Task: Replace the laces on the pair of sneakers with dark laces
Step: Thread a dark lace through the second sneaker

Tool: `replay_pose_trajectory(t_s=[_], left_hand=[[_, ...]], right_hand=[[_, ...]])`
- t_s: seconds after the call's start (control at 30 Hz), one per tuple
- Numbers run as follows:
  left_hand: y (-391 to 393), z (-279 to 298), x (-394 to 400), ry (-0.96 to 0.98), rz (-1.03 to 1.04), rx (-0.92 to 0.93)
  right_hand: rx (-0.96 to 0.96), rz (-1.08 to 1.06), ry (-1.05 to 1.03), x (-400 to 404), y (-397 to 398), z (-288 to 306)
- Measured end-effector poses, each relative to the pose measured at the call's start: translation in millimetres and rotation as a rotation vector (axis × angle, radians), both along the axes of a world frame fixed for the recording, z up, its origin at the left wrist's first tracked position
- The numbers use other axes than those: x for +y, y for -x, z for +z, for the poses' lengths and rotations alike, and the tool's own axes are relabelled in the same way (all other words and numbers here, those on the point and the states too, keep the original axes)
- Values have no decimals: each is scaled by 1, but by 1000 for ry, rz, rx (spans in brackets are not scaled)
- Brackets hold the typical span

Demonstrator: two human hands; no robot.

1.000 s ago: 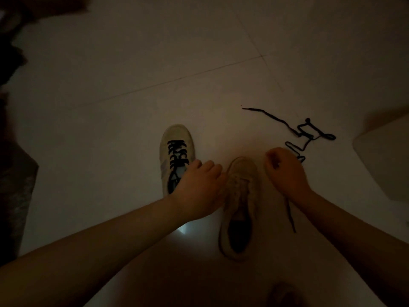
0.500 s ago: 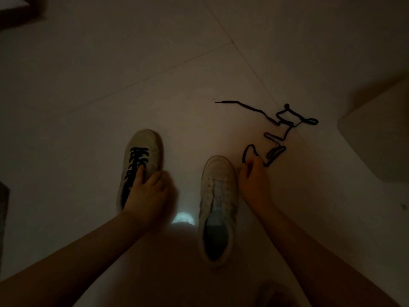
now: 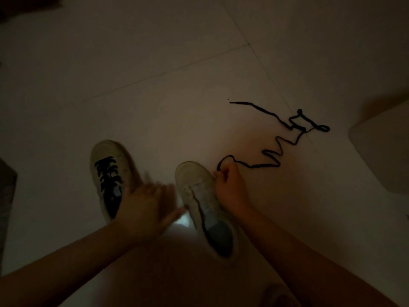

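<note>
Pinching one end of the dark lace (image 3: 272, 159), the right hand (image 3: 230, 187) is pressed against the unlaced sneaker (image 3: 199, 196). The blurred left hand (image 3: 143, 207), fingers spread, is held between it and the laced sneaker (image 3: 110, 173). Open floor (image 3: 155, 85) is seen beyond.

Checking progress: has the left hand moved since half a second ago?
Yes. The left hand has slid off the laced sneaker rightward, toward the unlaced sneaker; it is motion-blurred.
</note>
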State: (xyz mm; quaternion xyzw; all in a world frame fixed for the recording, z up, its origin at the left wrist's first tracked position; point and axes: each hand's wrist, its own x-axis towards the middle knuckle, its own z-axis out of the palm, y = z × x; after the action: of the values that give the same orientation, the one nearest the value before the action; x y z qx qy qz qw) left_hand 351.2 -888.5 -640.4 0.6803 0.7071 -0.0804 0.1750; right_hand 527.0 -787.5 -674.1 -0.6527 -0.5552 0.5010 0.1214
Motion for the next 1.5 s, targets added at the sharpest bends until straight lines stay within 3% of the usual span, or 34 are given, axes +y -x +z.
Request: replay_pose_trajectory(t_s=[0.1, 0.23, 0.33, 0.4, 0.47, 0.63, 0.7, 0.77, 0.83, 0.9, 1.0, 1.07, 1.23, 1.43, 1.5], left_hand=[[-20, 4, -11, 244, 192, -279], [-8, -10, -10, 217, 310, -371], [15, -19, -10, 285, 318, -675], [25, -19, -12, 298, 300, -756], [27, -14, -12, 316, 261, -716], [24, -12, -10, 295, 224, -386], [29, -9, -2, 202, 226, -373], [36, 3, 10, -74, 163, -329], [42, 17, 27, -356, 2, -297], [45, 26, 39, -372, -96, -349], [52, 32, 42, -328, 48, -587], [64, 30, 40, -276, 216, -696], [102, 41, 39, -365, 302, -493], [102, 37, 36, -524, 338, -298], [79, 32, 26, -555, 294, -298]], right_hand=[[58, 37, 98, 3, 30, -8], [69, 176, 193, 19, 55, -16], [113, 203, 227, 23, 65, -19], [122, 190, 232, 20, 66, -17], [147, 150, 271, 15, 63, -16], [181, 102, 384, 11, 54, 1], [89, 251, 230, 20, 56, 16], [-7, 550, 5, 29, 60, 38], [-12, 829, -32, 32, 68, 65], [78, 925, 12, 35, 75, 89], [146, 827, 31, 51, 69, 111], [34, 839, 12, 64, 57, 115], [-113, 899, 72, 66, 40, 100], [116, 704, 181, 44, 51, 70], [90, 695, 85, 33, 52, 61]])
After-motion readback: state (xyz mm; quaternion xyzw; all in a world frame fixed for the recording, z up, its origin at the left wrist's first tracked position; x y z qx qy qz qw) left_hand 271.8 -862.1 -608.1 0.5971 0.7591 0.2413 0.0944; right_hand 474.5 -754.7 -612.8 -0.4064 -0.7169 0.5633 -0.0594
